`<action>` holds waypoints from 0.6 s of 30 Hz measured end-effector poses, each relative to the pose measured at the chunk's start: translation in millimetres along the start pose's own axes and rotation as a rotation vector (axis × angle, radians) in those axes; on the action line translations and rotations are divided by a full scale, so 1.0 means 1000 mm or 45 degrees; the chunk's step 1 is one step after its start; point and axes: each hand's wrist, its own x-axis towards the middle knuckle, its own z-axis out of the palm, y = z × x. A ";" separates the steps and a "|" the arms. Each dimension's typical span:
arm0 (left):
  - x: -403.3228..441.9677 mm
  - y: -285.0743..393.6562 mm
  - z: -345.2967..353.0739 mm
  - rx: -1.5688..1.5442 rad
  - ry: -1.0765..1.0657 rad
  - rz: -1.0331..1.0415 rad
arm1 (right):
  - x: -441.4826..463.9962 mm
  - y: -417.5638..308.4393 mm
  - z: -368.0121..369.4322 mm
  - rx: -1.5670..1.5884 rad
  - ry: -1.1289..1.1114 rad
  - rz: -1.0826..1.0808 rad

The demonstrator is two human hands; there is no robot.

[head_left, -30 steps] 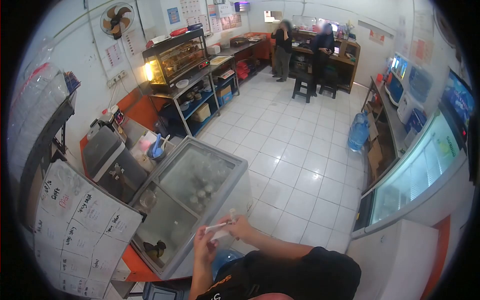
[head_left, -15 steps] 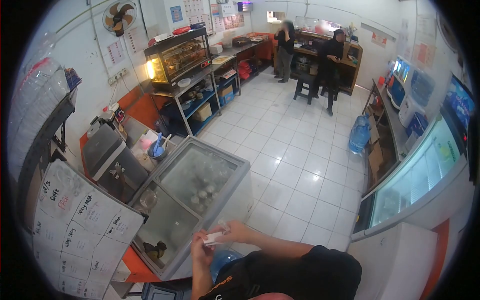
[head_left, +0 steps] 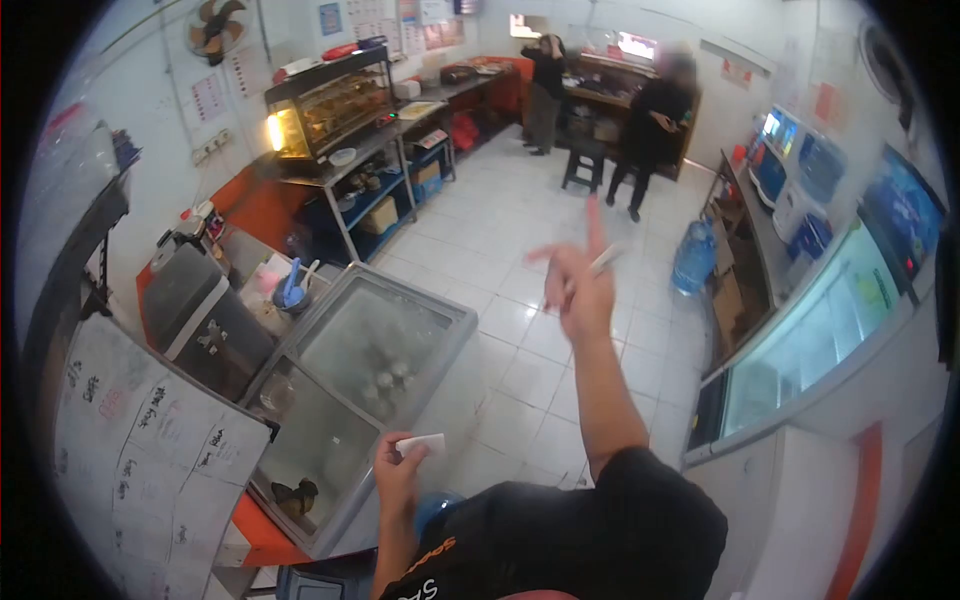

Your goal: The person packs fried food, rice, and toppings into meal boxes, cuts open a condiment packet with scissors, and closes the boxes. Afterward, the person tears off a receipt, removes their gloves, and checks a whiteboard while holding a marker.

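Observation:
My left hand [head_left: 396, 468] is closed around a small white piece that looks like folded paper [head_left: 424, 444], pinched under the thumb. It is beside the near corner of the glass-topped chest freezer [head_left: 460, 325]. My right hand [head_left: 580, 288] is raised ahead over the floor, with one finger stretched upward and another out to the side. A slim pale pen-like stick [head_left: 607, 258] is tucked in it; its exact kind is blurred. Round objects show faintly through the freezer's glass, and a dark item [head_left: 296, 497] lies at its near end.
A whiteboard [head_left: 150, 450] and a grey cooler box [head_left: 205, 310] are at the left. A lit display warmer [head_left: 330, 110] is farther back. Two people stand near a black stool [head_left: 583, 165]. A water bottle [head_left: 694, 258] and glass-door fridge [head_left: 820, 340] are at the right.
My right hand has left my left hand and swung up and forward, a finger extended. My left hand keeps the white piece. The person by the stool has changed posture, and the whole view has shifted.

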 end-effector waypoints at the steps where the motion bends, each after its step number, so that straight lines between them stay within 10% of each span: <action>1: 0.002 -0.001 0.002 -0.035 -0.027 0.028 | 0.008 -0.022 0.001 0.088 0.013 -0.170; 18: -0.013 0.022 0.000 -0.054 -0.008 0.241 | -0.140 0.100 0.051 -0.119 -0.726 1.070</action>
